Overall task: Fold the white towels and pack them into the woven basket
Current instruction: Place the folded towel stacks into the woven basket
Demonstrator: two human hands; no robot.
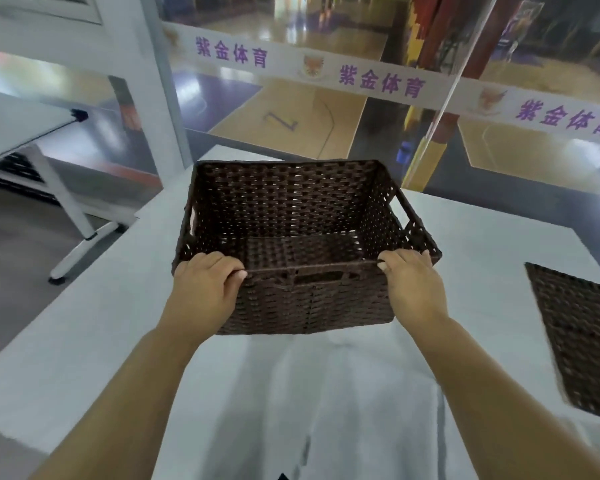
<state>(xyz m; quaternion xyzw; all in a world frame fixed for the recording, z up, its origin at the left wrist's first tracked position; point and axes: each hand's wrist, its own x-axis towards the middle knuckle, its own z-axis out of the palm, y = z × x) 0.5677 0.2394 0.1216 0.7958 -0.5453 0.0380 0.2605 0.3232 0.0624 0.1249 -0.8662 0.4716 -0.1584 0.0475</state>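
Woven basket [291,209]: dark brown, nothing inside, at the middle of the table [482,244], its near wall over the towel's far edge.
White towel [319,393]: spread flat on the table, nearer the person.
Room: glass wall with a purple-lettered band [381,81] — a sports court beyond.
Edges: left table edge close to the basket; woven lid [582,337] lies right.
Grip: left hand [205,289] and right hand [413,285] each curl over the near rim's corners — thumbs outside.

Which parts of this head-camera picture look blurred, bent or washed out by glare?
Head view: the flat woven panel at the right edge is smeared; the table's edges bow from wide-angle distortion; glare streaks the court floor beyond the glass; the woven basket and both hands stay fairly sharp.
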